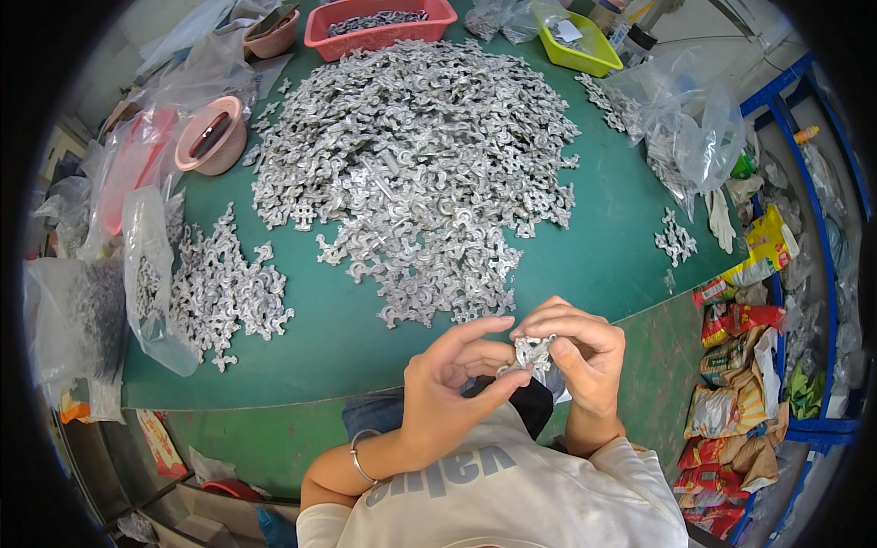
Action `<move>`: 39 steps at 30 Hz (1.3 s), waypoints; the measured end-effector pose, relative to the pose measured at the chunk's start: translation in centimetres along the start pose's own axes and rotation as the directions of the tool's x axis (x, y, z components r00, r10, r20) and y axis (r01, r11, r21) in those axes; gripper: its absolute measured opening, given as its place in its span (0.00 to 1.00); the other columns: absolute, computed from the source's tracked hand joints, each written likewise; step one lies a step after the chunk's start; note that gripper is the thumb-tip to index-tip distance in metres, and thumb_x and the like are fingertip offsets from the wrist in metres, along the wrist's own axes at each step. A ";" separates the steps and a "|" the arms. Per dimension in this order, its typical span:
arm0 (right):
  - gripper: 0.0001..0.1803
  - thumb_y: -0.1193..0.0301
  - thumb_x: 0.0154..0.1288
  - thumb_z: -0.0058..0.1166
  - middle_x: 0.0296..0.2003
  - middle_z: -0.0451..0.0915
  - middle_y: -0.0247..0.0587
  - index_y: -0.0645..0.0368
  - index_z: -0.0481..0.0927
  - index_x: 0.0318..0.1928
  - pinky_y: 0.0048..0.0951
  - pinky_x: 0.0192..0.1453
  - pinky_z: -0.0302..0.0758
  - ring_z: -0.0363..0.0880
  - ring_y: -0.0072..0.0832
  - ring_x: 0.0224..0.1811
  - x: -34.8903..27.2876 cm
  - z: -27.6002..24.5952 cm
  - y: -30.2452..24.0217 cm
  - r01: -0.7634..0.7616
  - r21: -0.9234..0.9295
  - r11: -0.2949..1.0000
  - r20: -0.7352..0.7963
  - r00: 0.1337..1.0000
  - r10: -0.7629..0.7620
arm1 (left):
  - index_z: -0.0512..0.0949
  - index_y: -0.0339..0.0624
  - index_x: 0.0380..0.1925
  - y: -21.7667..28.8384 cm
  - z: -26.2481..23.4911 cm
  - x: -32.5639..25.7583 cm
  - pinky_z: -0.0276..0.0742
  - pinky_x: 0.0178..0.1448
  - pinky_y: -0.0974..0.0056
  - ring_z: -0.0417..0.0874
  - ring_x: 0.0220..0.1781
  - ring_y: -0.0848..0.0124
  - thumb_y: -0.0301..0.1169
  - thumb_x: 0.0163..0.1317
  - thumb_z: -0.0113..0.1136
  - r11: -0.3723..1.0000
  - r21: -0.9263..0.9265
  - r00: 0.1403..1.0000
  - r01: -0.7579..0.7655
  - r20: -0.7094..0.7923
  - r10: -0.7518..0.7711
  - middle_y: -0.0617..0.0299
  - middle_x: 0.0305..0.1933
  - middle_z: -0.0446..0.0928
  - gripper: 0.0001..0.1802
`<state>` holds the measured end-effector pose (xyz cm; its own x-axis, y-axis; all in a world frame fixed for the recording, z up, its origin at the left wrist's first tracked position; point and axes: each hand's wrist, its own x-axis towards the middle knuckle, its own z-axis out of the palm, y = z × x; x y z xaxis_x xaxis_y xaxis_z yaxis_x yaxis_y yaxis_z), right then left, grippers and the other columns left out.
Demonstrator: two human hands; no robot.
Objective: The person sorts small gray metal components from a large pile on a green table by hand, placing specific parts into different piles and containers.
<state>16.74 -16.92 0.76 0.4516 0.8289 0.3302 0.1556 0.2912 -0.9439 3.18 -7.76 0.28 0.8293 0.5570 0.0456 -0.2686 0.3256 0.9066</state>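
Note:
Just past the near edge of the table, in front of my body, both hands come together around small silvery metal castings [533, 353]. My right hand [589, 361] pinches them between its thumb and bent fingers. On the other side, my left hand [457, 370] is curved, its thumb and fingertips closing on the lower left of the same pieces. How many pieces are held is partly hidden by the fingers. Beyond my hands, a large heap of similar castings [411, 137] spreads toward me across the green table [603, 247].
Another pile of castings [233, 288] lies at left beside clear plastic bags [155, 274]. A small cluster [676, 239] and a white glove [720, 224] are at right. Around the heap stand a pink bowl [227, 157], a red basin [397, 44] and a yellow-green basket [577, 57]. Blue shelving [818, 237] rises at right.

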 end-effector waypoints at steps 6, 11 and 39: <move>0.11 0.74 0.59 0.49 0.33 0.80 0.50 0.71 0.79 0.36 0.33 0.41 0.71 0.76 0.37 0.35 0.0 0.0 0.0 0.006 -0.009 1.000 0.008 1.000 -0.006 | 0.64 0.28 0.51 0.1 0.0 -0.1 0.78 0.46 0.64 0.80 0.38 0.66 0.11 0.48 0.58 1.000 0.029 1.000 -0.004 0.000 0.004 0.49 0.35 0.77 0.27; 0.11 0.74 0.60 0.50 0.33 0.80 0.51 0.71 0.78 0.37 0.32 0.41 0.71 0.76 0.36 0.35 -0.1 0.0 0.2 0.003 0.004 1.000 0.008 1.000 -0.003 | 0.63 0.29 0.51 -0.1 0.0 0.0 0.78 0.45 0.64 0.80 0.37 0.66 0.11 0.48 0.57 0.999 0.030 0.999 -0.038 0.008 0.037 0.49 0.34 0.77 0.28; 0.08 0.72 0.50 0.59 0.23 0.75 0.42 0.62 0.78 0.31 0.31 0.30 0.67 0.72 0.36 0.23 3.0 -3.9 10.1 -0.280 -0.747 0.603 -0.258 0.958 0.126 | 0.67 0.31 0.50 -3.4 -3.1 -0.6 0.74 0.44 0.68 0.78 0.39 0.69 0.25 0.62 0.47 0.957 -0.032 0.957 0.288 0.039 -0.286 0.52 0.37 0.76 0.16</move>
<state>23.10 -13.33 -7.74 0.6788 0.7076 0.1965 0.6231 -0.4133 -0.6640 2.11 -6.82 -4.09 0.8898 0.4104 -0.1997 -0.0342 0.4962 0.8675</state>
